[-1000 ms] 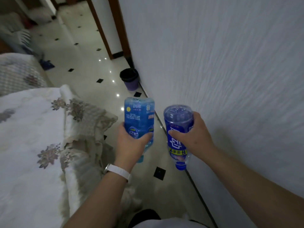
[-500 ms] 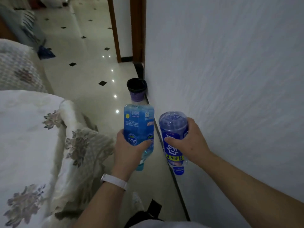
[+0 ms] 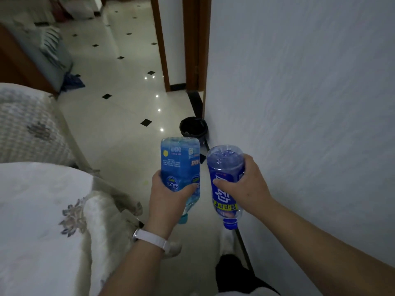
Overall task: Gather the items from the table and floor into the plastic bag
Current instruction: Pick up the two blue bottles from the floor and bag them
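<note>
My left hand, with a white band on its wrist, grips a light blue plastic bottle held upside down, its cap pointing toward me. My right hand grips a dark blue plastic bottle, also upside down, with a blue cap at the bottom. The two bottles are side by side, nearly touching, held in front of me above the floor. A small dark bin lined with a black bag stands on the floor by the wall, just beyond the bottles.
A white wall runs close along my right. A sofa with floral covers fills the left. Glossy tiled floor stretches ahead to a wooden door frame. Blue cloth lies on the floor at left.
I have moved forward along the wall with both bottles held the same way. The bin now sits closer, just past the bottles, and the sofa has slid back on my left.
</note>
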A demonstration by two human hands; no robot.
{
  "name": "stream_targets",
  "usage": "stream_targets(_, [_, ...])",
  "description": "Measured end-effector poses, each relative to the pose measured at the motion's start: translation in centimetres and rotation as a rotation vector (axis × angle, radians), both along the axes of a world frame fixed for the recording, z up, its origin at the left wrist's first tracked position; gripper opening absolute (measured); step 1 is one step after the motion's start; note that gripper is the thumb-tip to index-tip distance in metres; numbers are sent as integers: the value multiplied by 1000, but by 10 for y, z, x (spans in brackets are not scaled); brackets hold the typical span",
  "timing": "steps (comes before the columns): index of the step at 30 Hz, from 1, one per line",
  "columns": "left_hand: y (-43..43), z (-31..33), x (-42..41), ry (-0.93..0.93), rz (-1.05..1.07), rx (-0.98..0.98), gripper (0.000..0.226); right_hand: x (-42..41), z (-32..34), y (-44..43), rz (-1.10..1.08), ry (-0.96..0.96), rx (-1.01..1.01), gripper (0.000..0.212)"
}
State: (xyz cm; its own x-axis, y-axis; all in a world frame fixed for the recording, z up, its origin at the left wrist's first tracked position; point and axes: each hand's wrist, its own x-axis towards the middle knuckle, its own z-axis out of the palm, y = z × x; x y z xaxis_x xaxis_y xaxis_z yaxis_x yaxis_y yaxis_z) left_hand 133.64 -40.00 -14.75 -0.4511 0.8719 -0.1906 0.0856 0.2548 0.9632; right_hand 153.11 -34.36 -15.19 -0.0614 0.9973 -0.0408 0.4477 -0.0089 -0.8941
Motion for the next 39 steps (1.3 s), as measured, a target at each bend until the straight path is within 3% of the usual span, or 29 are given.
stream_targets(7, [117, -8, -41, 45, 114, -56, 70, -47, -22, 150, 100, 72, -19, 80])
stream_targets(13, [213, 28, -76, 104, 220, -5, 67, -97, 7, 278, 289, 101, 16, 81])
stream_targets(24, [291, 29, -166, 117, 414, -34, 63, -206, 5, 388, 485, 40, -18, 88])
stream_targets(31, [386, -1, -269, 20, 413, -35, 67, -299, -11, 472, 476, -51, -23, 90])
stream_targets(39, [497, 31, -398, 46, 362, 54, 67, -432, 44, 584, 406, -68, 120, 88])
